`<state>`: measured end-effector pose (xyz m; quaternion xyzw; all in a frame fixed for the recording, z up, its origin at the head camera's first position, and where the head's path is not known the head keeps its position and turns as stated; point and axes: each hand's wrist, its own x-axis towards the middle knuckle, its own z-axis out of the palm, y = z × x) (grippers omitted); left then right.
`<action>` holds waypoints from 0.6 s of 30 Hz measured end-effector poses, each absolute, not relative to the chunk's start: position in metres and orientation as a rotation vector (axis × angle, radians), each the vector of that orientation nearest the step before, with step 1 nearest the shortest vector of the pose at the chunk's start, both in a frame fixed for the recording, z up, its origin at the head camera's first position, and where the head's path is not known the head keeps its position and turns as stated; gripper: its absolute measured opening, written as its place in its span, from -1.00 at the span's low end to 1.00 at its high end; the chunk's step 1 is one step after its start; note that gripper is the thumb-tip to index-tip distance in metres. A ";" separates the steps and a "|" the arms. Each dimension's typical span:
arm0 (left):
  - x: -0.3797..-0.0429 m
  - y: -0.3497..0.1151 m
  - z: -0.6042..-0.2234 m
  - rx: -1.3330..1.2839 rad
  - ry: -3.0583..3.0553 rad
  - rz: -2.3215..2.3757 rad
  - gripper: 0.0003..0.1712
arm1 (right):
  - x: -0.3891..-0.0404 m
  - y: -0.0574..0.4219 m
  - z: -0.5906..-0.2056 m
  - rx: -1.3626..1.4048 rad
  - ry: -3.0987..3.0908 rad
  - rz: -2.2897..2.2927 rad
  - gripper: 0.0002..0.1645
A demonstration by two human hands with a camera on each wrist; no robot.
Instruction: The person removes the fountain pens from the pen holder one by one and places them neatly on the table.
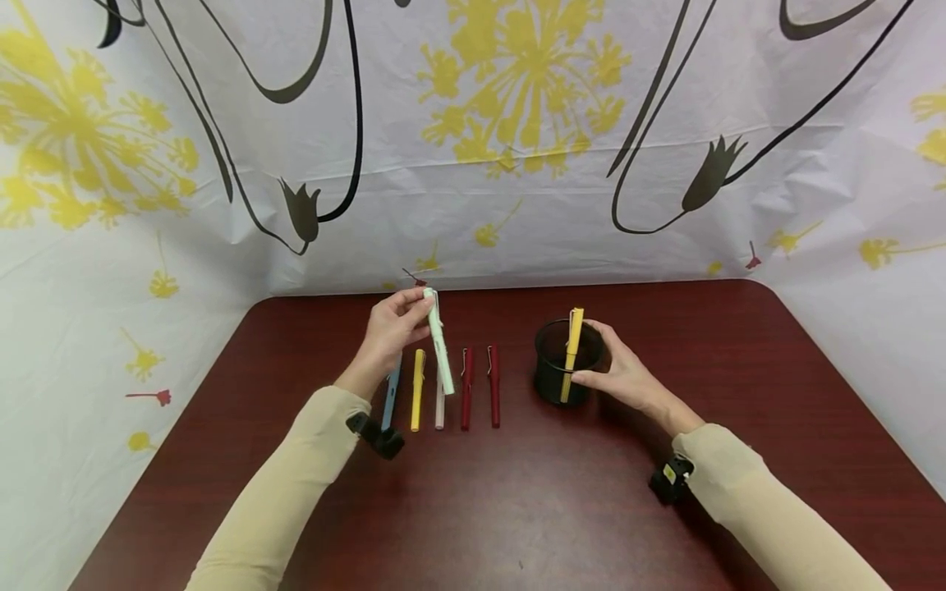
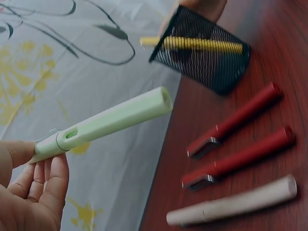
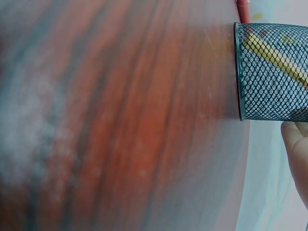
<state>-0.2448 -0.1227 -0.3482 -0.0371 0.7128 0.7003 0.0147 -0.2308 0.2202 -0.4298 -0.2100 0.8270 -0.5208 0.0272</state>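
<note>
My left hand [image 1: 392, 332] pinches a light green pen [image 1: 441, 349] near its clip end. Held above the table, the pen points its other end down and toward me. On the right, my right hand [image 1: 624, 373] holds the side of a black mesh pen cup [image 1: 548, 384], thumb at the front and fingers round the far side. A yellow pen [image 1: 574, 336] leans inside the cup, its clip end above the rim. In the left wrist view, the green pen [image 2: 115, 118] is in front of the cup [image 2: 216, 72].
Between the hands lie a blue pen [image 1: 392, 398], another yellow pen [image 1: 417, 394], a pale pinkish pen [image 1: 439, 410] and two red pens [image 1: 466, 394], roughly in a row. The dark wooden table [image 1: 517, 509] ends at a patterned cloth [image 1: 473, 238] behind.
</note>
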 end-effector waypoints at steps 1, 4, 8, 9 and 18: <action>-0.245 -0.127 -0.350 -0.127 2.224 2.162 -0.59 | -0.231 0.220 -0.429 -0.645 2.557 -1.600 -0.02; -0.245 -0.139 -0.355 -0.153 2.229 2.111 -0.57 | -0.230 0.220 -0.428 -0.635 2.566 -1.579 -0.01; -0.245 -0.154 -0.362 -0.185 2.276 2.009 -0.53 | -0.230 0.219 -0.428 -0.634 2.567 -1.578 0.00; -0.245 -0.158 -0.363 -0.198 2.284 1.987 -0.53 | -0.230 0.219 -0.427 -0.635 2.567 -1.579 0.00; -0.245 -0.194 -0.379 -0.227 2.331 1.878 -0.48 | -0.229 0.219 -0.426 -0.618 2.574 -1.564 -0.01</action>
